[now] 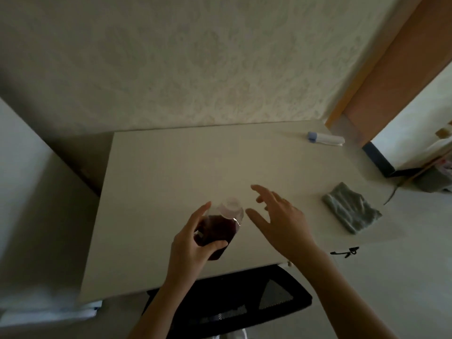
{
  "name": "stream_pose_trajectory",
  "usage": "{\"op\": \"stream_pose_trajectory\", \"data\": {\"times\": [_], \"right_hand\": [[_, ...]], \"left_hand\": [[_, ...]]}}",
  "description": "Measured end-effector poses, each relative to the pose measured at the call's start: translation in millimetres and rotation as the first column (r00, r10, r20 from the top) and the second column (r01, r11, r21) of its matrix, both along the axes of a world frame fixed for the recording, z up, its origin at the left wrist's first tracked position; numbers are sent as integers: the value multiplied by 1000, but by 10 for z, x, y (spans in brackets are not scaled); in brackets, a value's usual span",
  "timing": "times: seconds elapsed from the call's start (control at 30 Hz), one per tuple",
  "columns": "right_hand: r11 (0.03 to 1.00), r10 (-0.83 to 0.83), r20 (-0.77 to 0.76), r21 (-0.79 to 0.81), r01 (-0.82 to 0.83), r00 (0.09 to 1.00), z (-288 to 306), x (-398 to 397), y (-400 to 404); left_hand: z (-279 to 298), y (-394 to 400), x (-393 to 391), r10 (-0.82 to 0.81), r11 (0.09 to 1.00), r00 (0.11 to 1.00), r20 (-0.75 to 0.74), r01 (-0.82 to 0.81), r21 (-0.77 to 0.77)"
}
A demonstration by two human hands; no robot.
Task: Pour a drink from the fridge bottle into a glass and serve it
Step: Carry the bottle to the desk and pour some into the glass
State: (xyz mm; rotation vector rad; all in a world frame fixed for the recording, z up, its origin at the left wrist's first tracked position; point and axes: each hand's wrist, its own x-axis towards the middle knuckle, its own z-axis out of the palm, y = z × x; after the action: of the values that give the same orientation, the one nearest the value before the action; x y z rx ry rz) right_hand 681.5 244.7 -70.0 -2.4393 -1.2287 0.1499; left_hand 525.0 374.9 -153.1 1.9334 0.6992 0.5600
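A clear plastic bottle with dark red drink and a pale cap is at the near middle of the white table. My left hand grips the bottle's body from the left, thumb across its lower front. Just to the right of the cap, my right hand hovers with fingers spread and straight, holding nothing. No glass is in view.
A folded grey cloth lies on the table's right side. A white tube with a blue cap lies at the far right corner. A black mesh chair stands under the near edge. A white appliance is at the left.
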Motion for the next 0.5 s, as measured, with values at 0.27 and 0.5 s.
{"op": "stream_pose_trajectory", "data": {"times": [0.27, 0.5], "right_hand": [[986, 160, -17, -46, -161, 987, 144, 129, 716], [974, 218, 18, -72, -216, 976, 38, 136, 923]], "left_hand": [[41, 51, 90, 104, 987, 994, -41, -99, 124], [117, 38, 127, 156, 975, 988, -19, -151, 161]]}}
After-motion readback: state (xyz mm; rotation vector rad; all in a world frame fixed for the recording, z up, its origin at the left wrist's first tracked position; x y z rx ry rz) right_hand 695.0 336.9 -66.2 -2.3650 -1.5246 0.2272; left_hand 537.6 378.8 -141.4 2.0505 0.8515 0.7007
